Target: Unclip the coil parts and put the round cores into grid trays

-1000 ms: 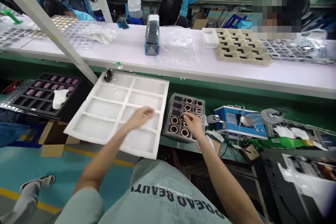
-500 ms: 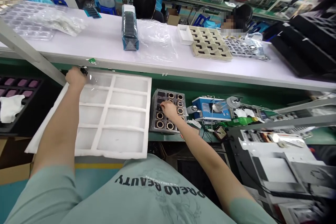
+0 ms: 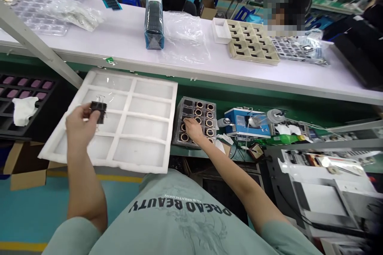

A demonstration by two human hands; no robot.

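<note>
My left hand [image 3: 80, 125] is closed on a black binder clip [image 3: 98, 107] with wire handles, perhaps more than one. It is held above the left side of a white foam-edged frame [image 3: 125, 121] divided into several cells. My right hand [image 3: 194, 129] reaches into a clear compartment tray [image 3: 176, 139], fingertips together at its left-hand cells. Round dark pieces with gold-coloured rims [image 3: 210, 122] fill many cells; the upper left ones show dark squares. Whatever the right fingertips pinch, if anything, is hidden.
A blue device [image 3: 247, 127] stands right of the tray, near a green bottle [image 3: 281, 139]. On the white shelf [image 3: 125, 44] lie a wrapped black stack [image 3: 154, 22] and a beige compartment tray [image 3: 254, 44]. A black tray [image 3: 18, 117] with purple pieces is at left. Co-workers sit beyond.
My left hand has moved from the frame's far left corner toward me, carrying the binder clip. My right hand stays at the compartment tray. The view has shifted slightly.
</note>
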